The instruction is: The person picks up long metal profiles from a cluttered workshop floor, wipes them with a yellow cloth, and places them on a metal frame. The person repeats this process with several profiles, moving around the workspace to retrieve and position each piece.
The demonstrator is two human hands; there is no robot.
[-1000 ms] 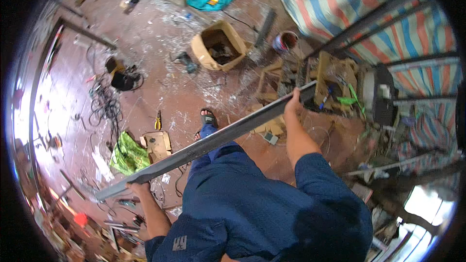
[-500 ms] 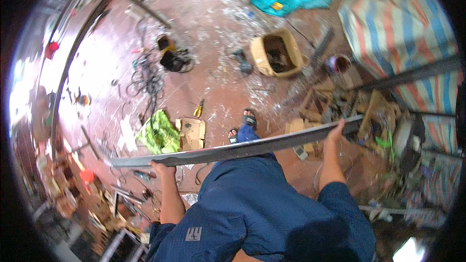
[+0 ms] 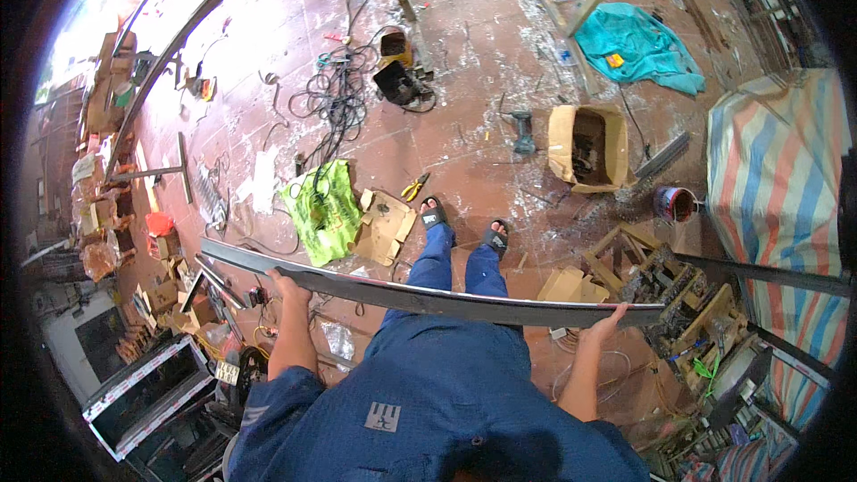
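The person stands on a reddish, scrap-strewn floor with a long dark grey bar held crosswise in front of the body, above the thighs and clear of the ground. Both hands hold it from the near side: the left hand grips a little way in from the left end, its fingers mostly hidden by the bar, and the right hand grips close to the right end, with a digit showing at the far edge. The step in hand looks like supporting and steering this one length with a two-handed hold. From here, any move would seem to call for both hands working together, keeping the bar level and watching its tips, since the left one reaches out over loose metal pieces and the right one lies, in this view, against a wooden frame; whether it touches that frame I cannot tell. Just ahead of the sandalled feet are yellow-handled pliers, beside flattened cardboard and a bright green bag. Farther out on the floor lie tangled cables, a drill and an open cardboard box, with striped sheeting along the right side.
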